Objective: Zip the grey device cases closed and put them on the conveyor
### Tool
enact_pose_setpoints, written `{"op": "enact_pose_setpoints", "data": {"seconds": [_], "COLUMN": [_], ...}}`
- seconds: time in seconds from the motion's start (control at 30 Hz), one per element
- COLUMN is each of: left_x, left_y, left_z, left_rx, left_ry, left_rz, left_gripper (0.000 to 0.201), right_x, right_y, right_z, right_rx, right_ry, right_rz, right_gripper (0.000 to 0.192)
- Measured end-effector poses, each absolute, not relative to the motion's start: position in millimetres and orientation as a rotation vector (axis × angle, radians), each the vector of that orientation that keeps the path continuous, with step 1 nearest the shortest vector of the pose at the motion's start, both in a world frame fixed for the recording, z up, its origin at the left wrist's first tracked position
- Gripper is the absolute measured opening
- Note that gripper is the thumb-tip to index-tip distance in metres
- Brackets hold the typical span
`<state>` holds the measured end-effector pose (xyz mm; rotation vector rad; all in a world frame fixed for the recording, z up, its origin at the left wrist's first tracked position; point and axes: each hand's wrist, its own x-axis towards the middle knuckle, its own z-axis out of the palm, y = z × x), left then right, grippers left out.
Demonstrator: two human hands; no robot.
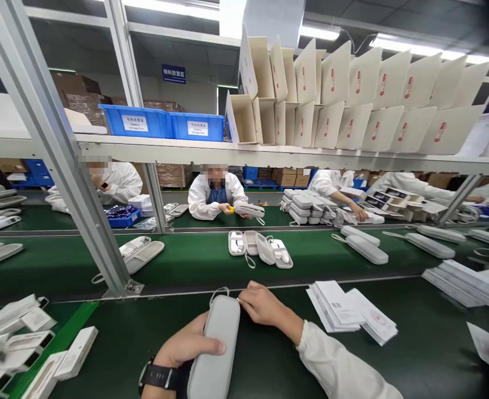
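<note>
A long light-grey zip case (218, 343) with a wrist loop at its far end lies in front of me, closed as far as I can see. Wrapped around its left side is my left hand (190, 344), thumb resting on top; a black watch is on that wrist. At the far right corner of the case, my right hand (261, 303) pinches something small, which looks like the zipper pull, mostly hidden by the fingertips. To the right of that hand lie stacks of white printed booklets (338, 307).
Small white boxes (76, 352) are heaped at the left. Beyond runs a green conveyor belt (203, 266) carrying open cases (261, 248) and closed grey cases (367, 248). A metal post (78, 183) rises left; an overhead shelf holds blue bins (197, 127). Co-workers sit opposite.
</note>
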<state>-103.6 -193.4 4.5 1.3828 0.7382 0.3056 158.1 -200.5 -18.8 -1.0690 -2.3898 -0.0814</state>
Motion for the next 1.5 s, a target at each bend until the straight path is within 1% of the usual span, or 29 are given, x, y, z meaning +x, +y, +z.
{"op": "enact_pose_setpoints", "data": {"seconds": [0.17,0.23,0.3,0.37,0.47,0.5,0.53,0.6,0.67,0.7,0.77,0.83,0.9,0.97,1.03,1.1,1.2,1.23,1.33,1.4,1.47,1.5], "left_x": [-91.7,-90.0,-91.4,-92.1,-81.4,-73.6,-63.9,-41.7,-18.9,-8.1,11.2,26.7,37.0,41.5,42.2,42.9,51.7,57.3,78.8,92.2,100.6,102.5], "left_y": [-197.5,-198.6,-199.2,-199.2,-195.9,-192.8,-188.1,-173.0,-149.6,-135.3,-103.3,-71.2,-44.0,-24.3,-11.5,-3.7,0.1,-1.2,-15.6,-34.3,-57.5,-69.3], "left_z": [7.2,7.0,4.8,0.7,-6.4,-8.1,-9.1,-9.0,-6.0,-3.7,1.0,3.7,2.5,-2.6,-9.3,-14.9,-18.4,-18.3,-14.9,-10.1,-3.6,0.1], "left_rx": [1.428,1.408,1.344,1.261,1.139,1.106,1.085,1.102,1.245,1.342,1.503,1.569,1.601,1.636,1.660,1.658,1.612,1.600,1.635,1.704,1.780,1.814], "left_ry": [0.564,0.533,0.518,0.546,0.724,0.820,0.932,1.169,1.369,1.438,1.507,1.538,1.574,1.621,1.643,1.639,1.623,1.604,1.466,1.366,1.286,1.249], "left_rz": [-0.011,-0.040,0.004,0.162,0.582,0.742,0.890,1.105,1.157,1.139,1.088,1.043,0.993,0.925,0.864,0.817,0.781,0.785,0.882,1.003,1.120,1.185], "left_gripper": [0.064,0.066,0.072,0.078,0.079,0.078,0.076,0.071,0.065,0.062,0.061,0.069,0.075,0.069,0.057,0.052,0.058,0.058,0.055,0.065,0.078,0.080], "right_x": [152.3,152.8,154.5,155.3,155.5,156.9,160.1,173.8,198.6,214.2,248.0,278.9,302.7,319.6,331.6,338.5,332.6,325.4,292.4,268.9,251.2,245.3], "right_y": [-209.2,-210.6,-210.2,-208.0,-200.7,-197.1,-193.0,-183.7,-174.3,-170.2,-162.9,-156.1,-148.3,-139.7,-132.1,-127.0,-122.4,-120.8,-115.3,-112.6,-113.0,-115.0], "right_z": [-12.5,-11.4,-11.4,-13.9,-21.5,-23.7,-24.8,-22.7,-14.7,-9.5,0.7,7.9,11.7,14.0,16.9,21.0,26.1,26.6,24.8,25.2,31.4,37.1], "right_rx": [-1.014,-1.002,-1.012,-1.095,-1.250,-1.296,-1.353,-1.492,-1.629,-1.675,-1.807,-2.045,-2.333,-2.561,-2.660,-2.668,-2.602,-2.499,-2.020,-1.822,-1.733,-1.674], "right_ry": [-2.577,-2.587,-2.522,-2.308,-1.812,-1.688,-1.611,-1.549,-1.482,-1.434,-1.311,-1.144,-0.988,-0.944,-1.048,-1.167,-1.263,-1.318,-1.548,-1.645,-1.693,-1.712], "right_rz": [-0.023,0.005,0.081,0.305,0.854,0.971,1.016,0.912,0.698,0.611,0.418,0.201,0.075,0.109,0.190,0.226,0.181,0.131,0.043,0.066,0.044,0.011], "right_gripper": [0.022,0.023,0.025,0.029,0.048,0.052,0.053,0.048,0.046,0.050,0.065,0.085,0.107,0.126,0.133,0.129,0.115,0.107,0.074,0.057,0.049,0.047]}}
